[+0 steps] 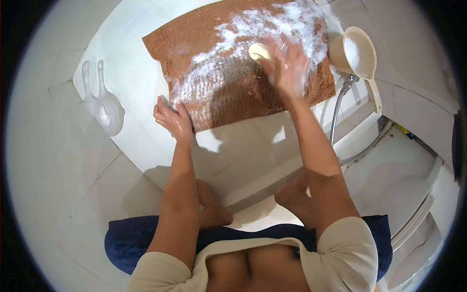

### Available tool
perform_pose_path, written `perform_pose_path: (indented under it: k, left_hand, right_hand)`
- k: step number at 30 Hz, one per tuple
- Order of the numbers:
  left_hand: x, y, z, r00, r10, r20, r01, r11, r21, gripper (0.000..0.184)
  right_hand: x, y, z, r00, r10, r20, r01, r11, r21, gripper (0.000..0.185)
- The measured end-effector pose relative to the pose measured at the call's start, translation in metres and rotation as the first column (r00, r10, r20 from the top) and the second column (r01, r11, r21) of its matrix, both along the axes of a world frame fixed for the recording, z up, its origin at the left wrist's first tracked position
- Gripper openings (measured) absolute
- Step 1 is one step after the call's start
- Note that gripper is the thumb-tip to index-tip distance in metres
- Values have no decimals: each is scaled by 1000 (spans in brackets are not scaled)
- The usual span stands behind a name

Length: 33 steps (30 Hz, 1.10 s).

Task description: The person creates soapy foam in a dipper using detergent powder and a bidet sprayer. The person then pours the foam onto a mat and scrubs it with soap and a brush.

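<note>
A brown textured bath mat (pixel 194 36) lies spread out, with white foam over its middle and upper right. My right hand (pixel 288 65) is over the mat, slightly blurred, its fingers closed around a cream oval scrub brush (pixel 259 52); the underside of the brush is hidden. At the mat's lower left edge rests my left hand (pixel 172 119), wet, with fingers apart. Its thumb side touches the mat's edge and the other fingers lie beside it on the white surface.
To the right stands a cream dipper (pixel 360 48) with white suds inside. A shower head with a metal hose (pixel 335 114) lies below it. White ladle-like utensils (pixel 108 109) sit at left. A dark blue towel (pixel 129 238) crosses my lap, near a toilet (pixel 394 180).
</note>
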State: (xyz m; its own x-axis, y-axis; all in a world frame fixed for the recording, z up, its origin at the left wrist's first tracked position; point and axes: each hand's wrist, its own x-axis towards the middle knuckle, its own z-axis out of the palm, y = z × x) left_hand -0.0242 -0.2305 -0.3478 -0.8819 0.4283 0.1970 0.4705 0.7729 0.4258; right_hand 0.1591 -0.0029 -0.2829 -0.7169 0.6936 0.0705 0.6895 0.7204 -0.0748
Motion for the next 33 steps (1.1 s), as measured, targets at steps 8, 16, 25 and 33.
perform_pose_path:
  k: [8,16,25,33]
  left_hand:
    - [-35,-18,28,817,-181,547,311,938,-154,24]
    - [-42,-33,-40,691,-150,707,-169,917,360,18]
    - [-32,-21,-38,893,82,442,-110,993,40,22]
    - [-53,-21,-17,680,-72,730,-188,945,269,12]
  right_hand:
    - [-6,4,-29,995,-68,-76,52,980,-194,60]
    - [-93,-172,-21,976,-114,-183,-26,780,-626,42]
    - [65,17,-40,891,-449,-73,445,893,-64,48]
    - [-63,-182,-63,985,-114,-132,-2,750,-662,48]
